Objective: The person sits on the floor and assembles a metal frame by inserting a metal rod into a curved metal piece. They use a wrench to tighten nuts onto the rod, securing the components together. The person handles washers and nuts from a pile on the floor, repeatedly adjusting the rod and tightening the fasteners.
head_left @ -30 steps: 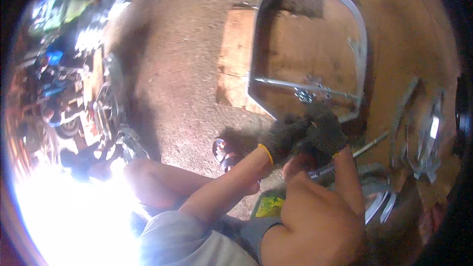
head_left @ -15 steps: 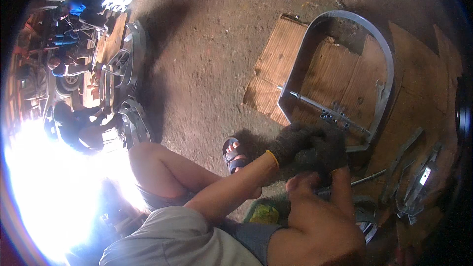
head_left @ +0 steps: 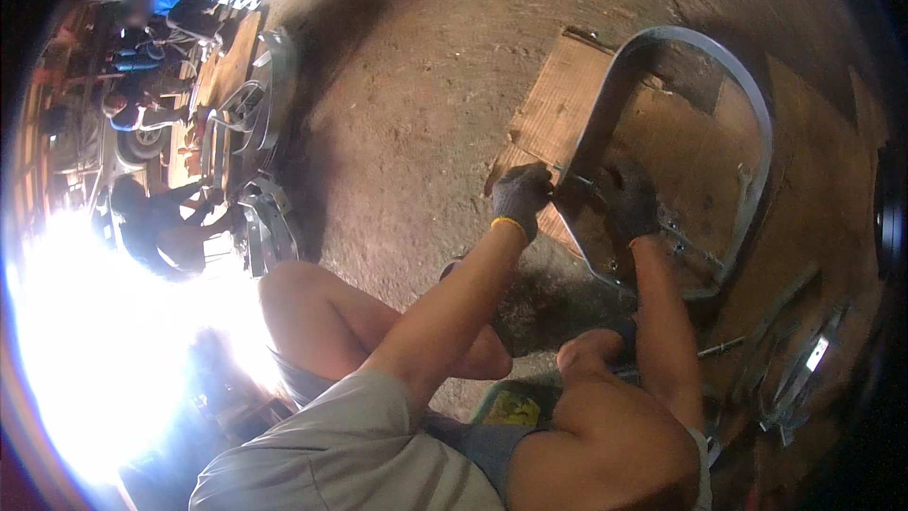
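Note:
A D-shaped flat metal frame [head_left: 764, 123] lies on cardboard in front of me, with a thin metal rod [head_left: 700, 248] running across its lower part. Both my hands wear dark knit gloves. Just outside the frame's left side, my left hand [head_left: 521, 195] has its fingers closed at the rod's end; what they pinch is hidden. Inside the frame, my right hand [head_left: 630, 197] is closed around the rod near that same side. Small nuts [head_left: 677, 247] sit by the rod, right of my right hand. A wrench [head_left: 747, 180] seems to lie against the frame's right side.
Cardboard sheets [head_left: 558, 95] cover the floor under the frame. Curved metal strips [head_left: 804, 360] lie at right, near a long rod [head_left: 722, 348]. A green container [head_left: 515, 402] holding something yellow stands between my legs. Several people work at left beside metal parts [head_left: 265, 218].
My hands were together over the frame's near edge. They have moved forward and apart, to either side of the frame's left wall at the rod's end. The view has shifted slightly.

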A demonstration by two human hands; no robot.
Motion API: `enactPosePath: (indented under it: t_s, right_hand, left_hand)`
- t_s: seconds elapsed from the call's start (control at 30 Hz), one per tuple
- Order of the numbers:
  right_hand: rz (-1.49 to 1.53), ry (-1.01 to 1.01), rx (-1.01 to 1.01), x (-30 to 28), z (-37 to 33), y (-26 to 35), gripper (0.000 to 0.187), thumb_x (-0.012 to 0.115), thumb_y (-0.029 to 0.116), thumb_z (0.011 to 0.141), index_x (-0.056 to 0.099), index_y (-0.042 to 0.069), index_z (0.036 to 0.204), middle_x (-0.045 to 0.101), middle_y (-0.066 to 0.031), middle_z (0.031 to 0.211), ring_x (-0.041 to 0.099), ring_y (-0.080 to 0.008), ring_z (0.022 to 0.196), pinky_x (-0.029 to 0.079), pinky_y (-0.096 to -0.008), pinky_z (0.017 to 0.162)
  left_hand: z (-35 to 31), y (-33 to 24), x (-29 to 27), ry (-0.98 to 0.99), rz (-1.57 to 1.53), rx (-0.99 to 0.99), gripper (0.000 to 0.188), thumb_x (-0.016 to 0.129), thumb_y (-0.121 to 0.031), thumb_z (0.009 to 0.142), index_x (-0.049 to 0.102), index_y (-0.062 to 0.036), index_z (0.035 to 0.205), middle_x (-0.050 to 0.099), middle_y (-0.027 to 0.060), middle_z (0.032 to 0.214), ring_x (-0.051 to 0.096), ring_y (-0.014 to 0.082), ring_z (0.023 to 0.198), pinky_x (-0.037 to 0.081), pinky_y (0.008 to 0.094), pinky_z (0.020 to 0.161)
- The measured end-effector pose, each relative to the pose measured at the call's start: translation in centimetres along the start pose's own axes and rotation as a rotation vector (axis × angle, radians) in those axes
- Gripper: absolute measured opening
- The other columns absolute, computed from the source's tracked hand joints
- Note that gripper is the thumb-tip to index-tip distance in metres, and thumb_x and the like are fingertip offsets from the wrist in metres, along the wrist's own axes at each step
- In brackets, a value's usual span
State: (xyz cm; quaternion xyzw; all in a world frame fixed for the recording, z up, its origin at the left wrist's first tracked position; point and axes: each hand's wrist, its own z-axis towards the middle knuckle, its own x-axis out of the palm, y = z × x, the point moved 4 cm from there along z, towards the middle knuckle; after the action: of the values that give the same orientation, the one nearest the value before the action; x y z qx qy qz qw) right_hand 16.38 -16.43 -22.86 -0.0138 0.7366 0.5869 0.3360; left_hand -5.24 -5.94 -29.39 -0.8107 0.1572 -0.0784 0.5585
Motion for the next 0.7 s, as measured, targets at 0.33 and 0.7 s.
enactPosePath:
  t_s: [0.33,0.7]
  right_hand:
    - [-0.151,0.156,-0.055,-1.0,-1.3,-2.7,0.031,0.071,0.029,0.084,0.072,0.005,0.103,0.068,-0.0222,0.1,0.064,-0.0426,0.096,0.05,-0.0512,0.089]
    - [-0.158,0.211,0.005,-0.8,-0.9,-1.0,0.035,0.073,0.032,0.084,0.073,0.005,0.107,0.067,-0.0224,0.107,0.064,-0.0415,0.106,0.049,-0.05,0.095]
  left_hand:
    - [0.3,-3.2,5.4,0.254,1.232,0.083,0.027,0.054,-0.033,0.095,0.071,-0.0123,0.099,0.075,0.0102,0.095,0.072,0.0252,0.086,0.054,0.0383,0.071]
    - [4.2,2.0,1.4,0.268,0.623,0.013,0.019,0.059,-0.019,0.097,0.071,-0.0054,0.095,0.071,0.0037,0.086,0.063,0.0147,0.069,0.049,0.028,0.064]
